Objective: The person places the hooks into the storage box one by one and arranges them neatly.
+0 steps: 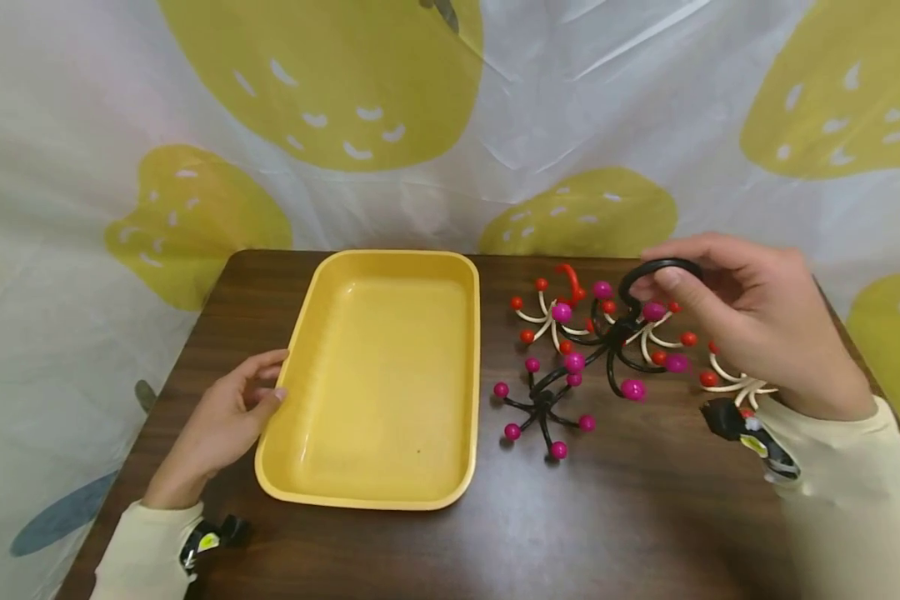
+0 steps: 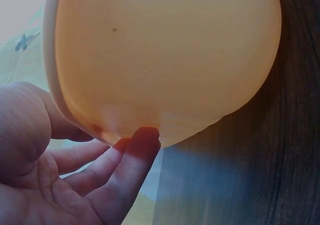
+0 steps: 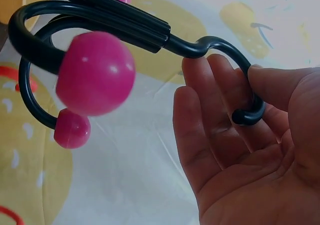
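Note:
My right hand (image 1: 765, 325) pinches the curved hook end of a black multi-arm hanger (image 1: 619, 333) with magenta ball tips. The hanger is held up above the table, its arms spreading below the fingers. In the right wrist view, the thumb presses the black hook (image 3: 227, 45) against the fingers. My left hand (image 1: 225, 412) grips the left rim of an empty yellow tray (image 1: 390, 383), thumb on one side of the wall and fingers on the other. A second black hanger (image 1: 542, 402) with magenta tips lies right of the tray.
White hangers with red ball tips lie behind and right: one near the tray (image 1: 549, 321), another partly behind the held hanger (image 1: 647, 333), a third partly hidden by the right forearm (image 1: 746, 385). A fruit-print curtain (image 1: 412, 208) hangs behind the brown table (image 1: 585, 517).

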`<state>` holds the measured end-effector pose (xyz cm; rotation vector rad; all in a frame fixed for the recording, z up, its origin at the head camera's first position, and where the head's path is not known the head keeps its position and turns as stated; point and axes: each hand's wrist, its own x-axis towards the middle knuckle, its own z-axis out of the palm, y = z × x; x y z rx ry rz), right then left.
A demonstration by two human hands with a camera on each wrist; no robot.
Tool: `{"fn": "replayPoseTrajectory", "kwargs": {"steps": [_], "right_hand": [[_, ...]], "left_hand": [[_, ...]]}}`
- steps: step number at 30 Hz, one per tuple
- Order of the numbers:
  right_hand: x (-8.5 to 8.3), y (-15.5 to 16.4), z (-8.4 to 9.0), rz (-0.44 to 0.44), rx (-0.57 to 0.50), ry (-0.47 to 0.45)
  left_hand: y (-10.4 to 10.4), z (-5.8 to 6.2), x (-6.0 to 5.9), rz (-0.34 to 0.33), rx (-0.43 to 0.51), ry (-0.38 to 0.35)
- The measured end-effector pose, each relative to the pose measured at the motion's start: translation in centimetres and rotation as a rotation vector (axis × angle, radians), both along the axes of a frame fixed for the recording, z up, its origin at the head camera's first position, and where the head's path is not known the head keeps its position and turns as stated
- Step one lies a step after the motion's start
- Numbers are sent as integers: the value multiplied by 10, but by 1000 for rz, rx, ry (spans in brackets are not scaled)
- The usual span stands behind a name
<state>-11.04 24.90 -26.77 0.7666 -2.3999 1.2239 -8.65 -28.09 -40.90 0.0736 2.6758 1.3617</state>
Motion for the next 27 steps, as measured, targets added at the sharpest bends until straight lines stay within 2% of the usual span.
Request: {"fn": "replayPoseTrajectory", "kwargs": {"steps": [14, 22, 27], "right_hand": [[-29, -29, 1, 100, -59, -40], [-39, -55, 13, 85, -23, -93], [-49, -74, 21, 137, -46, -124]], "left_hand": [[4, 0, -2, 7, 0, -24], [3, 1, -1, -1, 8, -25], [3, 1, -1, -2, 4, -30]]}}
